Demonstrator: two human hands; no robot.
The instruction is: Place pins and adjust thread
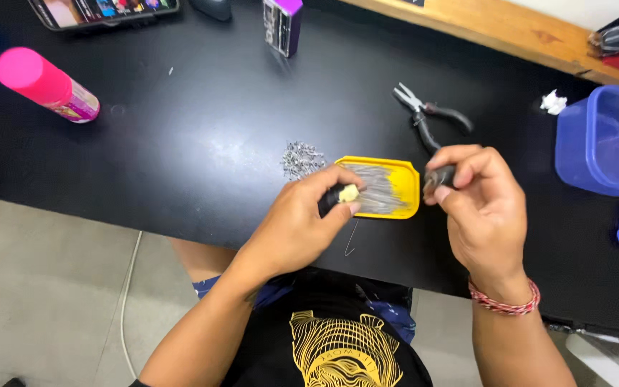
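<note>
My left hand (pixel 302 222) grips a small dark tool with a pale yellowish tip (pixel 349 193) right at the left edge of a yellow tray (pixel 408 188) filled with thin metal wire pins. My right hand (pixel 485 208) is closed on a second dark-handled tool (pixel 440 177) at the tray's right edge. A thin wire appears to run between the two tools over the tray. One bent wire pin (pixel 351 240) lies on the black table (pixel 180 143) below my left hand.
A heap of small metal bits (pixel 301 158) lies left of the tray. Pliers (pixel 431 118) rest behind it. Blue plastic box (pixel 607 140) at right, pink spray can (pixel 48 84) at left, a phone (pixel 102 11) and small purple box (pixel 283 25) at the back.
</note>
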